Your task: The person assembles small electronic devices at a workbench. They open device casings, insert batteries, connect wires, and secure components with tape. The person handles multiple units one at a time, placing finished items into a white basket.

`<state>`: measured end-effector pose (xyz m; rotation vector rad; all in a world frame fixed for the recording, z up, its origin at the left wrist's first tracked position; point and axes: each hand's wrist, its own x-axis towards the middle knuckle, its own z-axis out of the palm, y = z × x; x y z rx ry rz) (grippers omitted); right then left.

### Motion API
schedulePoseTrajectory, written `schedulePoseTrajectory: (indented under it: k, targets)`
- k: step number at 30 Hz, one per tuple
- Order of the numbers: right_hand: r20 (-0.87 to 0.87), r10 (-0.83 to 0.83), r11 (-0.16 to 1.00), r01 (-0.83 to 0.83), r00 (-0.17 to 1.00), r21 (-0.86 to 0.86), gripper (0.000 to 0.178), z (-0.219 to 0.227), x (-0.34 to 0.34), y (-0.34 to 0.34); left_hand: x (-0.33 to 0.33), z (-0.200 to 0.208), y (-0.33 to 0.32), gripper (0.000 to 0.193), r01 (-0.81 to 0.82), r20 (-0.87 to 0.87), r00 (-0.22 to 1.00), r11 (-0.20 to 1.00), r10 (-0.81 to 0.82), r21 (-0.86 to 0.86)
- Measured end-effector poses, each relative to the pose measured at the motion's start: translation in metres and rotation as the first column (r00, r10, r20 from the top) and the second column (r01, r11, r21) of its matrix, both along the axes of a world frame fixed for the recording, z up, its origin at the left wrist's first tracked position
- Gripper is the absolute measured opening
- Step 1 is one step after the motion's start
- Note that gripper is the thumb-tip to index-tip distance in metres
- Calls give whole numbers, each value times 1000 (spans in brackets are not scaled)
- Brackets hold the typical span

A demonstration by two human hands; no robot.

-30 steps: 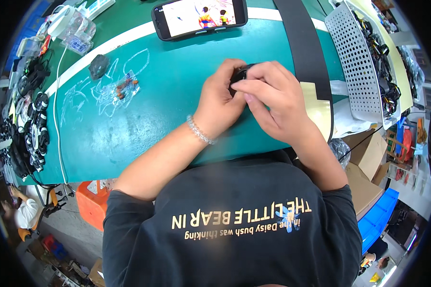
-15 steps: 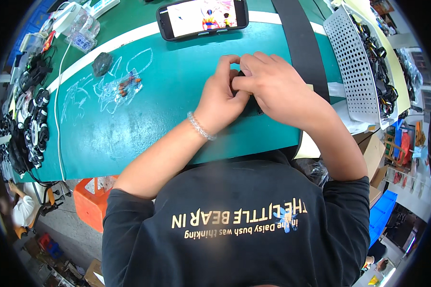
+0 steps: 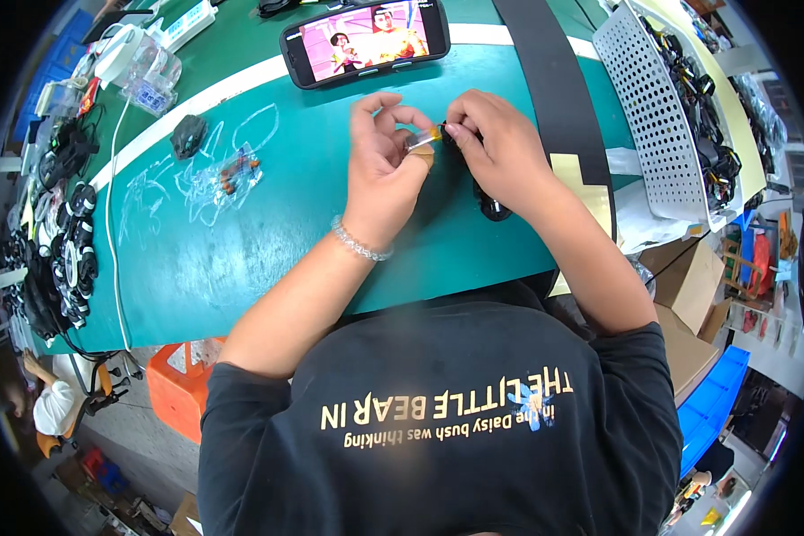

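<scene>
Over the green table, my left hand [image 3: 384, 147] is closed, pinching a small shiny metallic piece [image 3: 417, 140] with a yellow-orange end; its exact kind is unclear. A tan cover wraps the left thumb, and a beaded bracelet [image 3: 359, 243] is round that wrist. Just to the right, my right hand [image 3: 496, 143] is closed on a black cable [image 3: 449, 137], its fingertips near the yellow-orange end. Part of the cable lies hidden under the right hand, and a black rounded part [image 3: 492, 208] shows below it on the table.
A phone [image 3: 366, 40] playing video stands at the back. A black strip [image 3: 545, 80] crosses the table, beside a white perforated basket [image 3: 657, 125] of cables. Clear plastic bags [image 3: 219, 183] and a dark lump [image 3: 188, 137] lie left, near bundled cables [image 3: 76, 255]. An orange stool [image 3: 177, 389] stands below.
My hands have moved apart, the left one leftward. The metallic piece with the yellow-orange end and the black cable now show between them. The black rounded part has come into view.
</scene>
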<state>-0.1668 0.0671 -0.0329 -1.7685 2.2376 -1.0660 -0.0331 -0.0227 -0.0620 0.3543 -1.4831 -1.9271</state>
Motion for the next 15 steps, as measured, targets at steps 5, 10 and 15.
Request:
schedulePoseTrajectory:
  k: [5,10,15]
  targets:
    - [103,2,999,-6,995,39,11,1,0,5,-3,3,3,43,-33,-96,995,999,29,-39]
    - [116,104,994,-99,988,-55,22,13,11,11,-3,-1,5,32,-84,-141,988,991,68,-105]
    - [118,156,982,-140,981,-130,25,21,18,11,-1,4,7,27,-142,-64,989,980,135,-139]
